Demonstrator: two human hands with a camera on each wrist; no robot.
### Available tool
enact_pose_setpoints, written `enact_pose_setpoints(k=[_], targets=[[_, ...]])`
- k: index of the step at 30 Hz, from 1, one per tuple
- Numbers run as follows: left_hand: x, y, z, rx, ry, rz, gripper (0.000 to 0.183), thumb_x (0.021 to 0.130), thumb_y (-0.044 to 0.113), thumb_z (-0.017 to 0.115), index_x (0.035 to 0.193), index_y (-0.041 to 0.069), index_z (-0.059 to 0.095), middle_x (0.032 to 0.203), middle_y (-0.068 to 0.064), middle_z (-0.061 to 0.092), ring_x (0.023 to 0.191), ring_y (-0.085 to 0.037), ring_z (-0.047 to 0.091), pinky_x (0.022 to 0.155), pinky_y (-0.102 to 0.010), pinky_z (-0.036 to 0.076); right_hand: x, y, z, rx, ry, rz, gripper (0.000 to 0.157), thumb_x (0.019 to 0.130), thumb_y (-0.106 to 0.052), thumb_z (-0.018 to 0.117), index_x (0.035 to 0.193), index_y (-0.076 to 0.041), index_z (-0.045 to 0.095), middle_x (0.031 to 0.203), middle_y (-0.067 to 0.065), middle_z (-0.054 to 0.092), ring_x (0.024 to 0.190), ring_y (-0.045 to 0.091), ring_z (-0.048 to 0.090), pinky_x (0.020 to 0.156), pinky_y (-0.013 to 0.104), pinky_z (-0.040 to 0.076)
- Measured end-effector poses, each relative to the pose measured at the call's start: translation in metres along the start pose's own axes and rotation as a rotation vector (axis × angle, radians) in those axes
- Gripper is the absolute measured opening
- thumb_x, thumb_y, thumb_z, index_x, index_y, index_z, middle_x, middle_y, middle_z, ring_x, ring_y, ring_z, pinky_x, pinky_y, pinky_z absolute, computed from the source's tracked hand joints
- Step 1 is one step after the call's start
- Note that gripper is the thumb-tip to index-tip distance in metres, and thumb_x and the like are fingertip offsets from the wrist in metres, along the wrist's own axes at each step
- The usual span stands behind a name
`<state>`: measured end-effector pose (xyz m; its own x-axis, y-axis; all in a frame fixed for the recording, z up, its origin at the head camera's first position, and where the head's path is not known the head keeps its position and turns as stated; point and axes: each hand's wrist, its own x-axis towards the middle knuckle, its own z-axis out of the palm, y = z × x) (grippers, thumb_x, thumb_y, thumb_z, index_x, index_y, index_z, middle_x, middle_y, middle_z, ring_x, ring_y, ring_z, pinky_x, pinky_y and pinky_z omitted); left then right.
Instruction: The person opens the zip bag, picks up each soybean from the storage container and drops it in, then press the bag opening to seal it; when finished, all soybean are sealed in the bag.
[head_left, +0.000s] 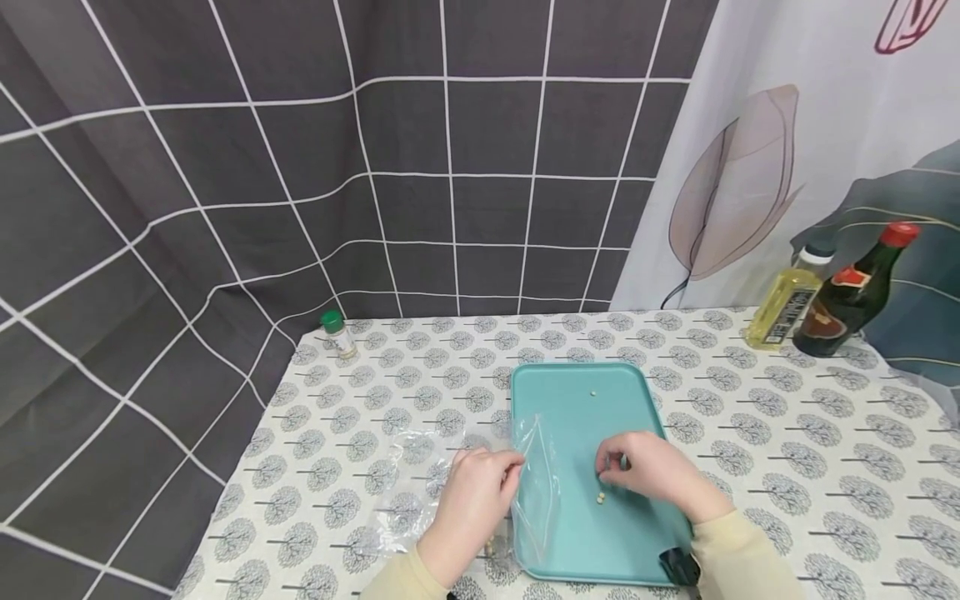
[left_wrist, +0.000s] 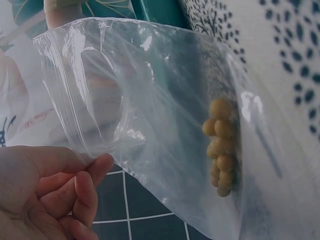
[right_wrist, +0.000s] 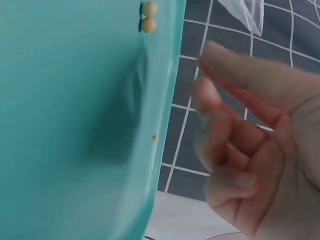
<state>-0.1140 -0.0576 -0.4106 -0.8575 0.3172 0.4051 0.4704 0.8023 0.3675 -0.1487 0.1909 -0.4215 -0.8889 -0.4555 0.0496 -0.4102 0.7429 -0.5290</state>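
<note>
A clear zip bag (head_left: pixel 542 500) hangs from my left hand (head_left: pixel 472 500), which pinches its zip edge between thumb and finger. The bag's mouth gapes toward the tray. Inside it, in the left wrist view, several round yellowish beans (left_wrist: pixel 222 145) lie clustered at the bottom. Over the teal tray (head_left: pixel 570 433) hovers my right hand (head_left: pixel 652 471), fingers bent and thumb near the index finger; no bean shows between them in the right wrist view. Two beans (right_wrist: pixel 149 17) sit side by side on the tray just below that hand. A single bean (head_left: pixel 593 393) lies near the tray's far end.
A small green-capped jar (head_left: pixel 339 335) stands at the table's back left. At the back right are a bottle of yellow oil (head_left: pixel 783 308) and a dark red-capped bottle (head_left: pixel 847 300). Tree-patterned cloth (head_left: pixel 420 383) covers the table. A black object (head_left: pixel 678 567) sits at the tray's near right corner.
</note>
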Motion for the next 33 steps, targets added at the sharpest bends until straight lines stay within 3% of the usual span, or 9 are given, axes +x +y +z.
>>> enact_pose_setpoints(k=[5, 14, 27, 33], targets=[[0.000, -0.001, 0.001, 0.005, 0.001, 0.005, 0.011, 0.084, 0.016, 0.069, 0.094, 0.012, 0.073, 0.086, 0.002, 0.073, 0.069, -0.006, 0.060, 0.067, -0.022, 0.040, -0.002, 0.001, 0.006, 0.005, -0.110, -0.007, 0.020, 0.069, -0.010, 0.079, 0.071, -0.020, 0.062, 0.059, -0.015, 0.048, 0.054, -0.001, 0.042, 0.053, 0.020, 0.038], [0.000, -0.001, 0.001, 0.005, 0.006, 0.006, 0.011, 0.084, 0.016, 0.069, 0.093, 0.013, 0.074, 0.084, 0.002, 0.073, 0.068, -0.006, 0.060, 0.066, -0.022, 0.040, 0.000, 0.003, 0.015, -0.002, -0.138, 0.008, 0.024, 0.067, -0.011, 0.080, 0.069, -0.020, 0.058, 0.057, -0.014, 0.047, 0.053, 0.001, 0.041, 0.053, 0.021, 0.037], [0.000, -0.002, 0.002, -0.010, 0.009, -0.011, 0.011, 0.084, 0.016, 0.069, 0.093, 0.013, 0.074, 0.085, 0.002, 0.074, 0.070, -0.007, 0.062, 0.068, -0.023, 0.040, 0.000, 0.002, 0.015, -0.001, -0.114, 0.012, 0.023, 0.070, -0.010, 0.078, 0.067, -0.021, 0.057, 0.058, -0.013, 0.045, 0.054, 0.000, 0.040, 0.053, 0.021, 0.036], [0.000, -0.004, 0.003, -0.010, 0.015, -0.007, 0.010, 0.084, 0.017, 0.069, 0.093, 0.013, 0.074, 0.085, 0.002, 0.074, 0.068, -0.007, 0.061, 0.066, -0.022, 0.039, 0.002, -0.005, 0.011, 0.025, -0.047, 0.027, 0.018, 0.075, -0.009, 0.074, 0.073, -0.019, 0.060, 0.059, -0.013, 0.047, 0.054, 0.000, 0.041, 0.051, 0.020, 0.039]])
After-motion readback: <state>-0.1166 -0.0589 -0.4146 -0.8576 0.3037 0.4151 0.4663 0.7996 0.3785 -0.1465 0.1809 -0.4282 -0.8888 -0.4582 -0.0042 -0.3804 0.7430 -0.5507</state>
